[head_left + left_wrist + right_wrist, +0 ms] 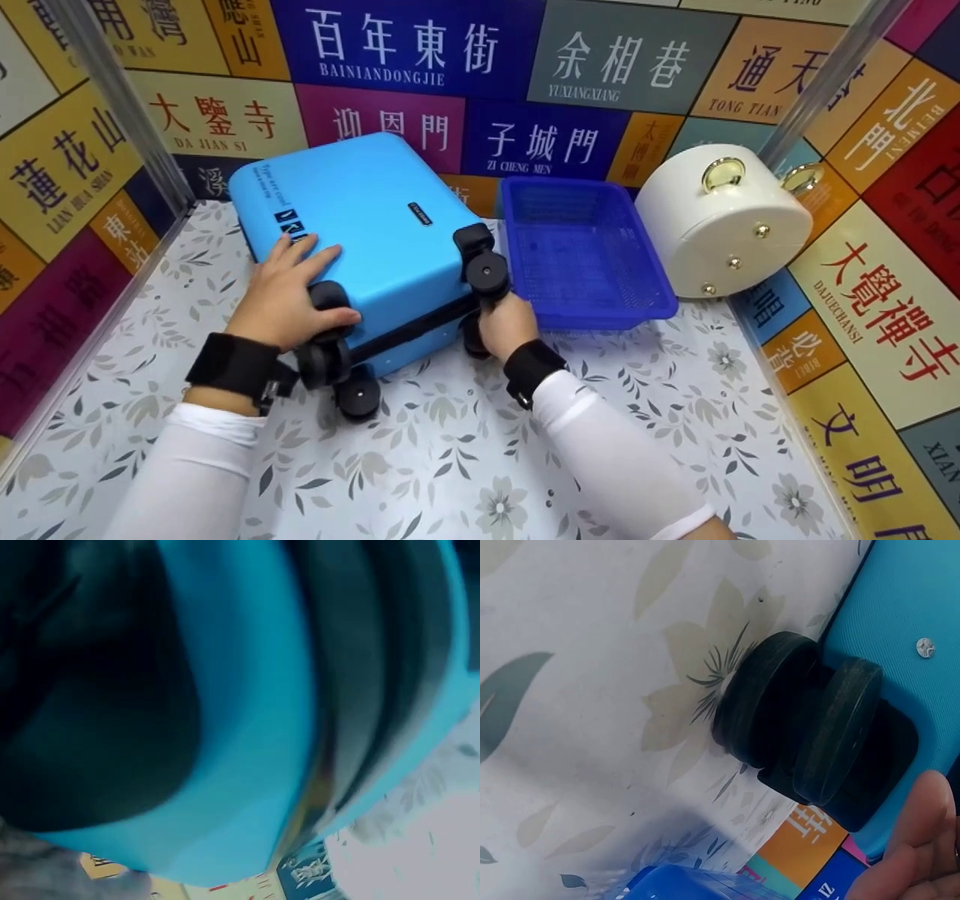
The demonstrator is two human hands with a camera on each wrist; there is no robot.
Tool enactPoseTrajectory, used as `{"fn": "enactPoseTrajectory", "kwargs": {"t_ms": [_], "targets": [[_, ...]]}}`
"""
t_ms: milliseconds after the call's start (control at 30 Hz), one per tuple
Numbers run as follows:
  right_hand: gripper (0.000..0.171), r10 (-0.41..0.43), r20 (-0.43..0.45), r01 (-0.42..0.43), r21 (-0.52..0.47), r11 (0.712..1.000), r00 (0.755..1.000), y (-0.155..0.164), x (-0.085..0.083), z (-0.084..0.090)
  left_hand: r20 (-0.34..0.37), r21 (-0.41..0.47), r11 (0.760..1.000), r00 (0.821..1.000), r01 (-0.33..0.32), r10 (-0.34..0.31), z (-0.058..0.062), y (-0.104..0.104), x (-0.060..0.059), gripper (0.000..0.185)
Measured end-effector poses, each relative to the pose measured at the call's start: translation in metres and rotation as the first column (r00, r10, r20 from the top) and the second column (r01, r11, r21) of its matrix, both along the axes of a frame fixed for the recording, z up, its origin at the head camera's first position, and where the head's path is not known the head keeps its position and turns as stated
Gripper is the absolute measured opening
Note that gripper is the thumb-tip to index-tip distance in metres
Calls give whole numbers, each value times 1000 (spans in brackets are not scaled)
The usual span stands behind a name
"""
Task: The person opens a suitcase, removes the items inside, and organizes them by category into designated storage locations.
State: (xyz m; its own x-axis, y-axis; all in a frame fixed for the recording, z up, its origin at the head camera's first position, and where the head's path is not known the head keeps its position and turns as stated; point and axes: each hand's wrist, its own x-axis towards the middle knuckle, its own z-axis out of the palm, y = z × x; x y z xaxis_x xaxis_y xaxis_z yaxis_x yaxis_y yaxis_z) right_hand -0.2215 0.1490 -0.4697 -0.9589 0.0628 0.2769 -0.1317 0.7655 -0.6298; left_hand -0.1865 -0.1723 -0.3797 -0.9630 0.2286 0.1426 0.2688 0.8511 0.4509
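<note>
A small bright blue suitcase (pixel 367 217) lies flat on the floral tabletop, its black wheels turned toward me. My left hand (pixel 289 289) rests on the near left of its top face with fingers straight and spread, the thumb lying over a wheel housing. My right hand (pixel 508 324) is curled at the near right corner, gripping the case just under the upper black wheel (pixel 487 274). The right wrist view shows a double wheel (pixel 780 705) touching the table, the blue shell (pixel 915 600) and my fingertips (pixel 919 840). The left wrist view is filled by blurred blue shell (pixel 247 727).
A blue plastic mesh basket (pixel 600 309) sits right beside the suitcase. A white round case (pixel 720 225) with gold fittings leans in the back right corner. Colourful sign-printed walls (pixel 862 247) enclose the floral table (pixel 450 450) on three sides.
</note>
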Motion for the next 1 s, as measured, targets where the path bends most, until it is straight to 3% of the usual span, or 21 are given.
{"fn": "enactPoseTrajectory", "kwargs": {"t_ms": [200,400,533,667,1000], "targets": [[26,-14,-25,15,35,999,1000,-2,4,1,22,31,999,1000,-10,9,-1,4,2,102],[23,66,-17,-65,58,996,998,-11,10,0,19,31,999,999,-27,27,-1,6,6,101],[25,68,7,-68,56,996,998,-15,9,1,0,38,998,999,-42,42,-2,11,8,101],[23,52,0,-52,59,997,999,-17,5,2,-17,43,995,995,-94,95,-4,23,11,102],[24,113,45,-115,48,992,993,-27,8,1,-59,14,972,970,-236,237,-7,59,25,102]]}}
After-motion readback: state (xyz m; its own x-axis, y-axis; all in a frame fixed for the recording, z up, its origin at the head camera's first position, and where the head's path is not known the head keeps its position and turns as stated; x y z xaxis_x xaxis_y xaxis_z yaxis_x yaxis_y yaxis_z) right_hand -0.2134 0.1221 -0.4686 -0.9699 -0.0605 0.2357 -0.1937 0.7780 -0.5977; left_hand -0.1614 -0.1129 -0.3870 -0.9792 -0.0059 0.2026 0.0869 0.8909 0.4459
